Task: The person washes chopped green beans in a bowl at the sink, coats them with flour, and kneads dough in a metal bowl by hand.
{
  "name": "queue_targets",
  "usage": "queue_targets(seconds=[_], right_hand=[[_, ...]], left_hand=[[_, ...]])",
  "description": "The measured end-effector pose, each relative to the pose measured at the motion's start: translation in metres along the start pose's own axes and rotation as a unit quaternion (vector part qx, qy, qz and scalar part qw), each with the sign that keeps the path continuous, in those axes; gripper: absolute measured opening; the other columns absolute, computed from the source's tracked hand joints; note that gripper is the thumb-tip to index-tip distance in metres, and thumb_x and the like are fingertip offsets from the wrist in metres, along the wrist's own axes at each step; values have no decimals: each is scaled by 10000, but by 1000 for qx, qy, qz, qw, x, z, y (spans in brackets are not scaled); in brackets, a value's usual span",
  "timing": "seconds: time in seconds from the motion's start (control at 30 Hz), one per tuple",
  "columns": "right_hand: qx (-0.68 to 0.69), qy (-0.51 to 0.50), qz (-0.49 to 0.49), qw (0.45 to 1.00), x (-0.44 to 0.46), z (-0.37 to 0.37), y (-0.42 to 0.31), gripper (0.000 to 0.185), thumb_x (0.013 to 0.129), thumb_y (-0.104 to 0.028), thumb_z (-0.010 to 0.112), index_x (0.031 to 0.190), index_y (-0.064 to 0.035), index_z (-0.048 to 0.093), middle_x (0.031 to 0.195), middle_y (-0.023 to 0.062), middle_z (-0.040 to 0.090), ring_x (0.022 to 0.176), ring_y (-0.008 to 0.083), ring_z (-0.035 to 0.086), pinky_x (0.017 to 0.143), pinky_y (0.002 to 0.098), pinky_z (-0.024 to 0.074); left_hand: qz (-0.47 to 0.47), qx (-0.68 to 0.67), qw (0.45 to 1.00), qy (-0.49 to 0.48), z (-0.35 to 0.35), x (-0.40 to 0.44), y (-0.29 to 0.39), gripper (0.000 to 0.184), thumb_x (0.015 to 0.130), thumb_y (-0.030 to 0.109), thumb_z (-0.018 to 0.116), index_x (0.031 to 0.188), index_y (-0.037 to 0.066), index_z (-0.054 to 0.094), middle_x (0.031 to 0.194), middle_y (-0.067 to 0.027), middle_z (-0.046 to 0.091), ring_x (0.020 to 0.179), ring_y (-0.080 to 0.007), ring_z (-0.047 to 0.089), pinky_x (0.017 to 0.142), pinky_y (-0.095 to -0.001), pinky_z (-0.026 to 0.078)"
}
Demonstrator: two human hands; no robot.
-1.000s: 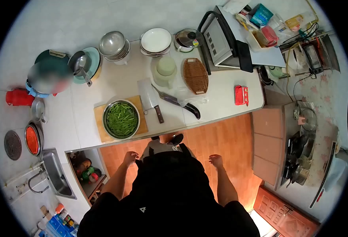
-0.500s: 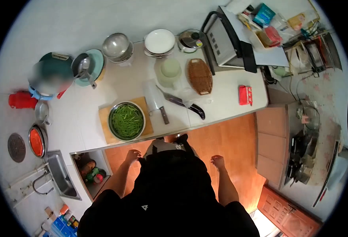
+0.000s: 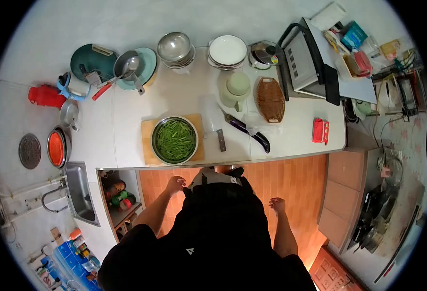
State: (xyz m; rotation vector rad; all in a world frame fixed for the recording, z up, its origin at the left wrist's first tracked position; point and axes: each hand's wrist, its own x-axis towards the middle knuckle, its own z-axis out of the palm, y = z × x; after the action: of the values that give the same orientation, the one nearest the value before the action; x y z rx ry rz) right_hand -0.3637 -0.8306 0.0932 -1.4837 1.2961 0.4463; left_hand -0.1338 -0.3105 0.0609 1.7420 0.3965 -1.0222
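My left hand [image 3: 175,185] hangs beside my body below the counter edge, fingers loosely curled but apart, holding nothing. On the other side, my right hand [image 3: 277,204] hangs over the floor, likewise empty with fingers apart. Nearest my left hand, a metal bowl of cut green beans [image 3: 175,140] rests on a wooden board [image 3: 148,145]. To its right lie a cleaver [image 3: 217,127] and an eggplant [image 3: 236,121], with a second dark eggplant or dark end [image 3: 261,141] past a clear plastic bag. Neither hand touches anything on the counter.
Behind are stacked metal bowls [image 3: 174,47], white plates [image 3: 228,50], a green cup [image 3: 238,84] and a wicker basket [image 3: 270,100]. A red packet [image 3: 320,131] lies at right. The sink [image 3: 82,194] is at left, the stove [image 3: 373,213] at far right.
The camera view has turned, so the counter and its items appear shifted right and more level. Both hands still hang at my sides, empty.
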Motion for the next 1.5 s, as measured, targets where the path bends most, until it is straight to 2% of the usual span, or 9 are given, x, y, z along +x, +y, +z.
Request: queue_targets(seconds=[0.1,0.23,0.37,0.43,0.63,0.87,0.93,1.23,1.5], right_hand=[[-12,-16,-48,999,10,-6,4,114,893,-54,596,917,27,672,804,129,686,645,202,659,554,305,531],[-44,-6,-37,998,8,-10,-7,111,891,-49,590,921,25,668,801,130,683,641,200,656,557,305,532],[-53,-34,-28,998,17,-4,-17,122,898,-52,571,917,28,660,789,126,673,654,202,653,567,302,529],[-57,-36,-29,997,16,-8,-17,125,897,-52,565,918,31,657,784,125,670,653,203,651,568,299,527],[-35,-28,-52,998,11,-13,-11,121,880,-36,559,912,39,647,786,128,669,650,200,649,567,291,523],[-78,7,-15,997,-25,-16,-5,123,871,-24,569,916,40,664,806,132,680,647,208,660,565,291,530],[-86,4,-11,996,-23,-17,5,125,871,-23,574,922,40,669,808,134,682,649,209,663,563,290,532],[-59,-47,-37,996,-12,-5,-34,131,884,-44,593,960,32,668,819,128,680,681,206,671,590,288,550],[-126,-85,-142,978,11,23,-90,140,916,-94,613,972,29,651,838,97,683,701,165,659,618,272,517]], left_hand=[[38,-1,999,15,-6,-13,16,231,933,180,570,946,-34,657,785,-145,685,681,-205,666,552,-315,528],[197,237,937,166,-14,-45,110,195,896,209,616,961,33,670,741,-113,657,638,-258,646,594,-354,505],[356,394,795,293,-38,-14,157,550,790,245,736,1294,113,557,1283,-206,548,1158,-380,536,898,-470,487],[283,497,778,260,-41,1,175,886,745,339,789,1489,186,334,1538,-195,267,1366,-465,300,1043,-571,379],[96,568,809,117,-36,34,205,1079,738,406,808,1552,247,118,1609,-138,84,1432,-455,194,1095,-605,330],[145,577,791,139,-38,85,147,762,833,206,724,1486,175,333,1515,-169,311,1308,-397,428,974,-518,487],[186,521,816,170,-44,90,144,519,860,138,648,1359,109,507,1334,-187,517,1081,-366,593,832,-439,544],[78,377,906,178,-54,70,177,304,915,200,583,1155,20,632,925,-252,658,903,-407,634,776,-492,526],[202,369,861,284,-51,51,155,487,886,200,622,1333,52,497,1360,-224,473,1170,-392,534,916,-482,510]])
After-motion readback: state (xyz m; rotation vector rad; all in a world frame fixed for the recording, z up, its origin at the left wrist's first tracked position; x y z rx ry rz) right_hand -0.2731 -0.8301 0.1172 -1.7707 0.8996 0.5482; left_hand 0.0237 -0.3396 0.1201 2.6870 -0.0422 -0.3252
